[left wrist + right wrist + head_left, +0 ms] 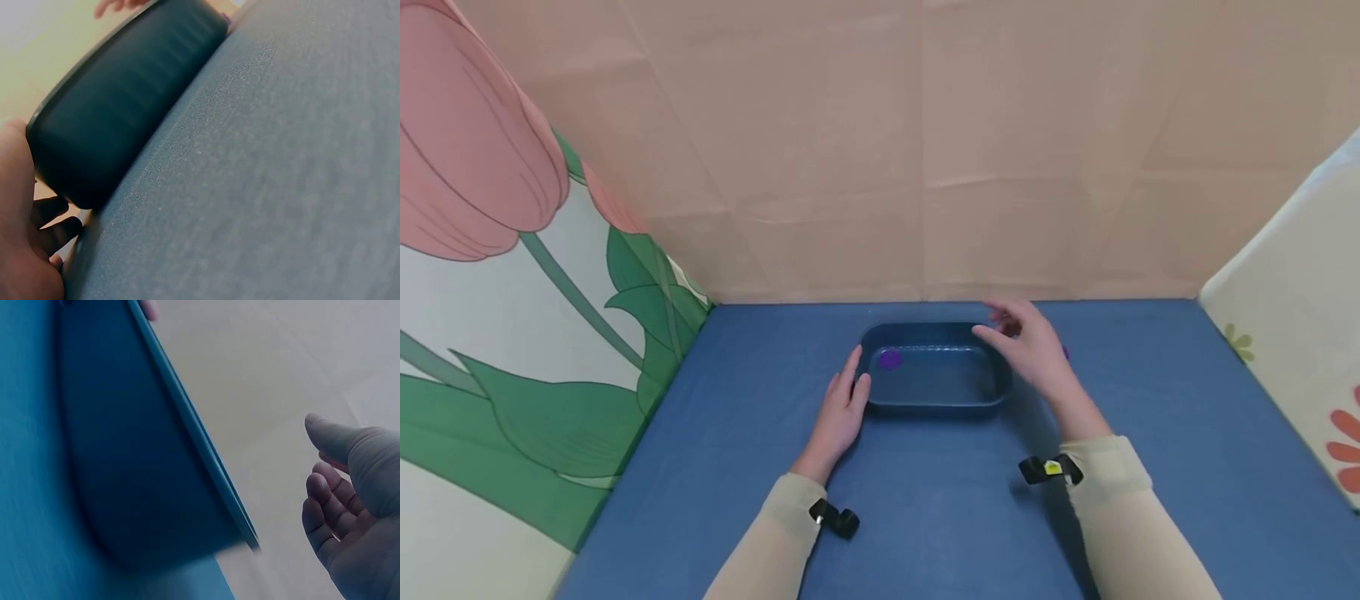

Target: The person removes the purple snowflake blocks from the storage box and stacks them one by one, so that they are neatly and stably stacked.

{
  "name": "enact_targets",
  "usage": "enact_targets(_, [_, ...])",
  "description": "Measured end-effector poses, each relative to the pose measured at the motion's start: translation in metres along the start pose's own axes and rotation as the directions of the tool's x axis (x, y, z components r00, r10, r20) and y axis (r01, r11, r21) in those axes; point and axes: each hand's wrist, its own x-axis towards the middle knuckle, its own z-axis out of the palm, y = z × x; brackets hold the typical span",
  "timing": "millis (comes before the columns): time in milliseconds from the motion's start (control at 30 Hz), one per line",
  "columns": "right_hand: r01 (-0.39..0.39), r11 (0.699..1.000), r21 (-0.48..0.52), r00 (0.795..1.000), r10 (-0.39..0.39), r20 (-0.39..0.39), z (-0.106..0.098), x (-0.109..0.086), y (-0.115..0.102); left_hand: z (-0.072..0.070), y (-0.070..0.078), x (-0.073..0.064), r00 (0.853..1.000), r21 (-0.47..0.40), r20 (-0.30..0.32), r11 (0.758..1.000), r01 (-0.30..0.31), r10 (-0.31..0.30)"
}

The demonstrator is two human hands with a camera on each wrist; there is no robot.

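A dark blue rectangular tray (936, 410) with rounded corners and raised walls stands on the blue table. Inside it, towards the left, lies a small purple piece (890, 359), too small to identify. My left hand (838, 417) touches the tray's left end with its fingers extended. In the left wrist view, that hand (25, 231) is against the end wall of the tray (119, 106). Over the right rim hovers my right hand (1033, 350), fingers loosely bent. The right wrist view shows this hand (356, 506) apart from the tray (150, 444), with nothing visible in its grasp.
Another purple bit (1065, 352) shows just past my right hand, mostly hidden by it. A beige cloth wall (925, 167) rises behind the table (925, 508). Flower-printed panels stand at the left (587, 350) and right (1285, 317).
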Motion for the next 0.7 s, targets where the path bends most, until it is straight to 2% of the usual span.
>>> enact_targets(333, [0.068,0.998,0.011,0.987,-0.069,0.147,0.047,0.005,-0.025,0.001,-0.002,0.000,1.000,0.006,-0.012,1.000,0.019,-0.019])
enact_targets(600, [0.093,0.996,-0.007,0.975,-0.089,0.203,0.075,0.011,-0.033,0.001,-0.001,0.001,0.999,0.018,-0.012,0.999,0.040,-0.040])
enact_targets(700, [0.091,0.996,-0.007,0.969,-0.087,0.231,0.083,0.013,-0.036,0.001,-0.002,0.002,1.000,0.021,-0.017,0.999,0.026,-0.026])
